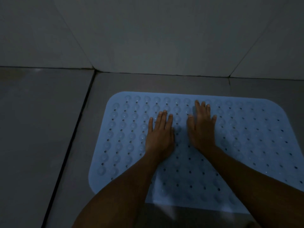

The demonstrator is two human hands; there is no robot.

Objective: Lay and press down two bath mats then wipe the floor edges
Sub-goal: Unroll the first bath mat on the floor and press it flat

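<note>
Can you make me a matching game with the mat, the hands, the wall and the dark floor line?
Things:
1. mat
2. hands: left hand, right hand
3. wall
4. dark floor line

Descriptions:
A. runs along the floor left of the mat
B. light blue, dotted with holes
C. stands behind the mat's far edge
D. flat, side by side, fingers straight

Pairs: 1-B, 2-D, 3-C, 4-A
</note>
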